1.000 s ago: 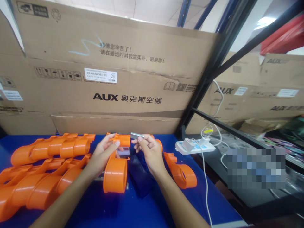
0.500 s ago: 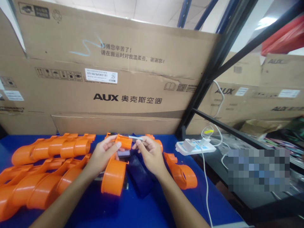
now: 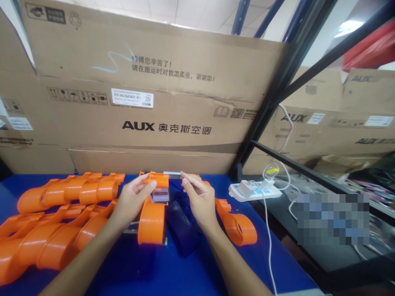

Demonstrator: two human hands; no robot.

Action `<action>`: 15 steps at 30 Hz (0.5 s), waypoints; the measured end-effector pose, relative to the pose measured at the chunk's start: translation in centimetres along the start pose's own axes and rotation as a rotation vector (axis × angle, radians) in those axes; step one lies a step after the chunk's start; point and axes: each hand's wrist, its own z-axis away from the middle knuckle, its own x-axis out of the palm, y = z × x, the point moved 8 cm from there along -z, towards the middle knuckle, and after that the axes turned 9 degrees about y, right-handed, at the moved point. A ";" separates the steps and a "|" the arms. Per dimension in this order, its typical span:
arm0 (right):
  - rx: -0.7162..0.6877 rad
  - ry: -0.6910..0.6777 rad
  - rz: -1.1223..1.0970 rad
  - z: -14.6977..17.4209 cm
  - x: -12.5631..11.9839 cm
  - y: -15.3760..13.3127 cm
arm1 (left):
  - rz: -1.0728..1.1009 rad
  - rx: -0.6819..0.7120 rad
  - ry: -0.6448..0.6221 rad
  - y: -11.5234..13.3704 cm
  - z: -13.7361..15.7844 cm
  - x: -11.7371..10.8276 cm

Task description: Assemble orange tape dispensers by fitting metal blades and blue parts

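Observation:
My left hand (image 3: 132, 200) is closed around the upper end of an orange plastic part (image 3: 152, 224), with the thumb on its narrow tube. The part's wide ring hangs below the fingers. My right hand (image 3: 199, 199) pinches the right end of a thin, pale metal blade (image 3: 171, 174) with a finely notched edge. Its left end lies close to the tube's top edge; whether they touch I cannot tell. Behind the held part is a small dark-framed object with a pale face (image 3: 161, 195), partly covered. A dark blue crumpled bag or cloth (image 3: 183, 226) lies below my right hand.
Rows of similar orange parts (image 3: 64, 240) cover the table's left side. One more orange part (image 3: 239, 226) lies right of my right hand. A white power strip (image 3: 254, 190) with plugs and cables sits by the black rack post. Large cardboard boxes (image 3: 166, 144) stand behind the blue table (image 3: 123, 273).
My right hand has moved slightly right and up, and more of the blade shows. The orange part has tilted and shifted slightly, its ring now a little higher and further right.

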 end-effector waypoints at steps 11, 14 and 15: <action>-0.060 -0.200 -0.033 1.3 2.6 0.0 | -0.033 -0.016 -0.052 -0.3 0.3 0.4; -0.071 -0.221 -0.012 1.3 2.7 0.1 | -0.037 -0.002 -0.065 -0.3 0.3 0.6; -0.075 -0.228 -0.004 1.2 2.8 0.1 | -0.032 0.005 -0.057 -0.2 0.3 0.5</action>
